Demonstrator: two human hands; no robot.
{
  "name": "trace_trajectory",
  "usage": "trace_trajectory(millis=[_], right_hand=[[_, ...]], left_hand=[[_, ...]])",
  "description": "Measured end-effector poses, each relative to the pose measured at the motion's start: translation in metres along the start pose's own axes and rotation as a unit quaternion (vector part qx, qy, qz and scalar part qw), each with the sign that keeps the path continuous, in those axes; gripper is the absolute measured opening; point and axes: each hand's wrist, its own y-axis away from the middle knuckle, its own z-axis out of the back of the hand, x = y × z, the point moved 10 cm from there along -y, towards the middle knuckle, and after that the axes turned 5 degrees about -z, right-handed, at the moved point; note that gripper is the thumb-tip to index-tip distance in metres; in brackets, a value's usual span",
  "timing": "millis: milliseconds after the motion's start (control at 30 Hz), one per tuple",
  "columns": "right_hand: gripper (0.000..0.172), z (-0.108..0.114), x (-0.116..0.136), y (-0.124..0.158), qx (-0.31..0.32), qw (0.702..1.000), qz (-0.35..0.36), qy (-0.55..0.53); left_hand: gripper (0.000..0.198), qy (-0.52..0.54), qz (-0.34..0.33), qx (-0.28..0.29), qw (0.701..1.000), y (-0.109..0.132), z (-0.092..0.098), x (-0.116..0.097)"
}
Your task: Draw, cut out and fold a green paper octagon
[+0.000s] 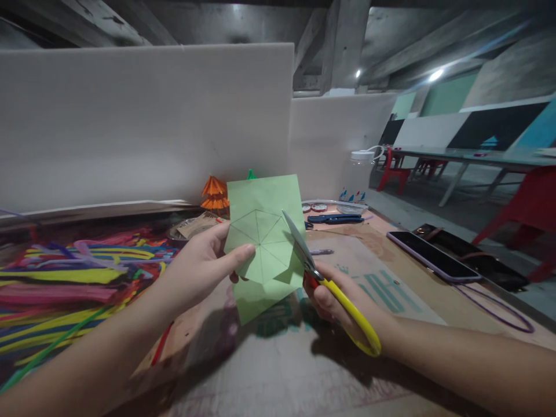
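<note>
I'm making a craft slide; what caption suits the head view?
Left hand holds line-marked green paper while right hand holds yellow-handled scissors up to it.

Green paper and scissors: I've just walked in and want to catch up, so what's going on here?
A person's left hand holds up a green paper with a many-sided, spoked figure drawn on it. The right hand holds yellow-handled scissors, blades at the paper's right side. The paper looks partly cut, its lower part hanging below the figure.
</note>
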Motion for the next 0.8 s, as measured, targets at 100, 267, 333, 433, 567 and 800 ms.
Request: trace_trajectory(millis=[100, 267, 333, 433, 567, 800], right_hand=[[0.049, -0.0004, -0.0019, 0.0002, 0.003, 1.000, -0.002, -0.008], [0.059, 0.0011, -0.0043, 0.0003, -0.004, 1.000, -0.016, 0.002], [0.063, 0.0022, -0.0044, 0.0003, -0.009, 1.000, -0.022, 0.011], [0.064, 0.0029, -0.0041, 0.0005, -0.012, 1.000, -0.025, 0.012], [0.065, 0.0018, -0.0065, 0.0001, -0.009, 1.000, -0.027, 0.001], [0.072, 0.0004, -0.0075, -0.0010, 0.010, 1.000, -0.023, 0.005]], left_hand=[[0.036, 0.009, -0.007, 0.006, 1.000, 0.0006, -0.0016, -0.0011], [0.034, 0.006, -0.003, 0.006, 1.000, 0.0022, 0.0000, 0.0003], [0.035, 0.009, -0.003, 0.006, 1.000, 0.0019, 0.0000, 0.0008], [0.036, 0.013, -0.005, 0.008, 1.000, 0.0005, -0.0011, 0.0009], [0.038, 0.002, -0.004, 0.008, 1.000, -0.0004, -0.0009, 0.0003], [0.038, -0.006, -0.002, 0.003, 1.000, 0.0005, 0.0004, -0.0019]])
